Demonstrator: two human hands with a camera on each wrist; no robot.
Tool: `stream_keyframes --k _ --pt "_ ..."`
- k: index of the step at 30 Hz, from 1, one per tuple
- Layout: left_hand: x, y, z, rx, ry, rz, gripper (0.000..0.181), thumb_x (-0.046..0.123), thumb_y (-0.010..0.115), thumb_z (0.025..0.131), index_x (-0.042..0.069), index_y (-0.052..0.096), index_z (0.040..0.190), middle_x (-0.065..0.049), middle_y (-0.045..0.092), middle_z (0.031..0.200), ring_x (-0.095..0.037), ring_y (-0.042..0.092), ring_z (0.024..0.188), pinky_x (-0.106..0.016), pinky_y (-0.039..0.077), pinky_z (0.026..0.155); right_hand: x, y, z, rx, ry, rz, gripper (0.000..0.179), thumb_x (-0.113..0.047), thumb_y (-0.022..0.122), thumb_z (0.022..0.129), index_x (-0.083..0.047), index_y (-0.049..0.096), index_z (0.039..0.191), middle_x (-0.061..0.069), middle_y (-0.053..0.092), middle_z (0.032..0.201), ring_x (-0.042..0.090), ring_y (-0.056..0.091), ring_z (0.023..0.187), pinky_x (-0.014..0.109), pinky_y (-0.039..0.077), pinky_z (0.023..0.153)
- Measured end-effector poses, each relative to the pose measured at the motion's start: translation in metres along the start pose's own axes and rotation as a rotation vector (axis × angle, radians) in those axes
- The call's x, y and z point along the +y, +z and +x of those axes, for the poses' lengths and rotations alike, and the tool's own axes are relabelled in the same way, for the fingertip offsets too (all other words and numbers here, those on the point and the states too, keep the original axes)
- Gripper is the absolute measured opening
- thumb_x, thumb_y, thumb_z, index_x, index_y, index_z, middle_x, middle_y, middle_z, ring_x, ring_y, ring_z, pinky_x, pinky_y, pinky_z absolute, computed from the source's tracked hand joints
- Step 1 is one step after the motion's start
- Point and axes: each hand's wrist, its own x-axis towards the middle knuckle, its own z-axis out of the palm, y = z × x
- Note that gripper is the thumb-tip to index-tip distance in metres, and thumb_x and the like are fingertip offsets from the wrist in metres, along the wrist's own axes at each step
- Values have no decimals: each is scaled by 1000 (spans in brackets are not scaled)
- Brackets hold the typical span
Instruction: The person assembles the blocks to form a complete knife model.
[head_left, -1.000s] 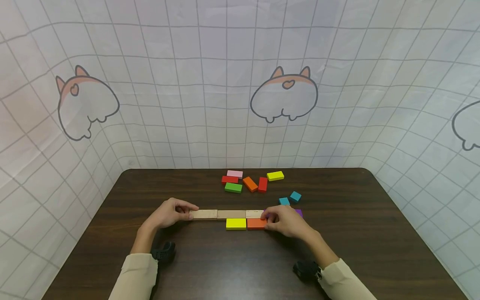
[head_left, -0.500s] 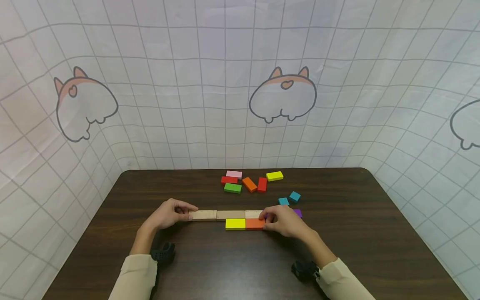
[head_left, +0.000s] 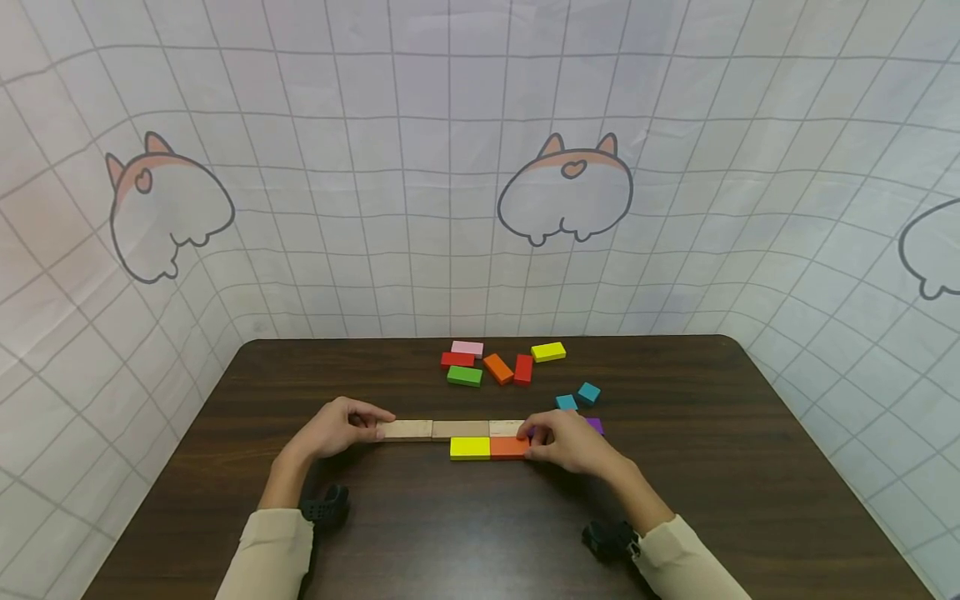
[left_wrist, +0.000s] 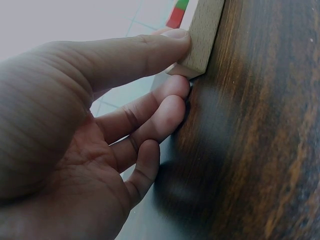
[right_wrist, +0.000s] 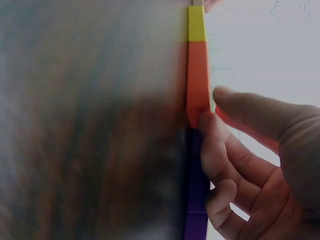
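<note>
A row of plain wooden blocks (head_left: 461,429) lies across the table. My left hand (head_left: 334,428) pinches its left end; in the left wrist view the thumb rests on the side of the end wooden block (left_wrist: 202,37). In front of the row, a yellow block (head_left: 469,448) and an orange block (head_left: 508,449) lie end to end, touching. My right hand (head_left: 570,442) holds the orange block's right end, with fingertips against that end in the right wrist view. Purple blocks (right_wrist: 197,175) continue beyond it, partly hidden by the right hand in the head view.
Toward the back lie a pink block (head_left: 467,349), a green block (head_left: 465,377), a tilted orange block (head_left: 498,368), two red blocks (head_left: 523,369) and another yellow block (head_left: 548,352). Two small blue blocks (head_left: 588,393) sit behind the right hand. A patterned curtain (head_left: 420,208) surrounds the table.
The orange block has slid slightly left with my right hand, closing the narrow gap to the yellow block. My left hand has stayed at the wooden row's end.
</note>
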Motion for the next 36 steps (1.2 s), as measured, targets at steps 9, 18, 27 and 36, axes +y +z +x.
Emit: stream_keyframes --k 9,18,27,36 --pt "0 -1 1 0 7 -2 24 16 76 93 13 78 117 -5 68 87 -18 52 74 -31 45 65 14 -33 15 85 18 64 20 -21 76 94 -11 74 111 -3 67 84 14 56 71 27 49 65" --pt "2 -1 0 2 1 3 24 14 75 93 12 79 117 -4 70 88 -18 52 74 -32 45 65 43 -62 51 165 62 56 29 -15 74 94 -1 70 119 6 68 93 17 60 80 30 50 72" --pt "2 -2 -1 -1 5 9 24 16 76 93 13 78 117 -5 68 86 -18 51 73 -30 44 63 72 -74 70 175 193 1 46 -19 71 96 -3 59 138 23 63 129 39 61 116 54 50 97" --pt "1 0 0 -3 10 6 23 17 76 93 13 79 116 -5 68 85 -16 52 72 -30 44 63 89 -78 78 121 216 17 66 -13 70 97 0 40 154 31 49 145 48 47 133 63 39 110"
